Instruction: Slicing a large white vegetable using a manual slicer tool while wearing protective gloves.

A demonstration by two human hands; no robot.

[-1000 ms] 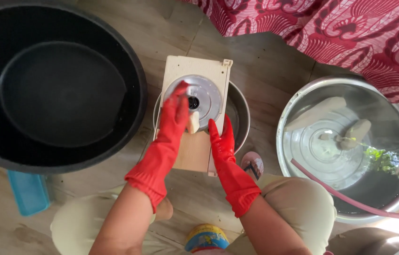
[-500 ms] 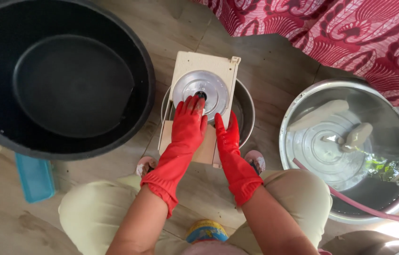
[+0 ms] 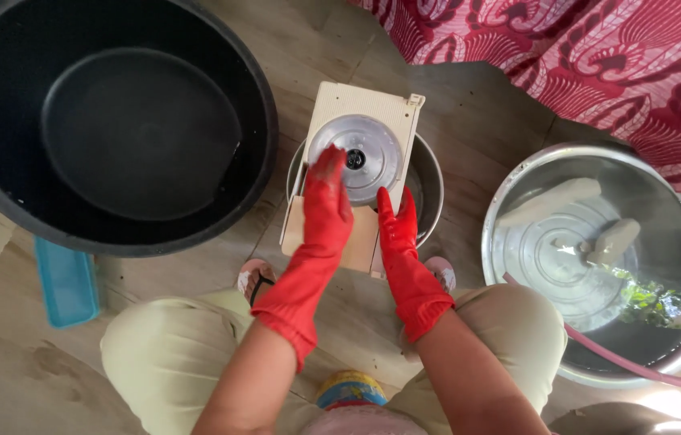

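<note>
Left hand [image 3: 326, 193] has slid back up onto the metal disc [image 3: 366, 157] of the beige slicer board [image 3: 339, 234], fingers flat and together. Right hand [image 3: 398, 229] still clamps the board's edge over the steel bowl [image 3: 429, 187]. Another rubbing stroke.

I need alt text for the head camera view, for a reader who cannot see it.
Two red-gloved hands, left and right, press on a beige grater board with a round metal disc, laid over a small metal bowl. A black basin stands left, a steel basin right.
</note>
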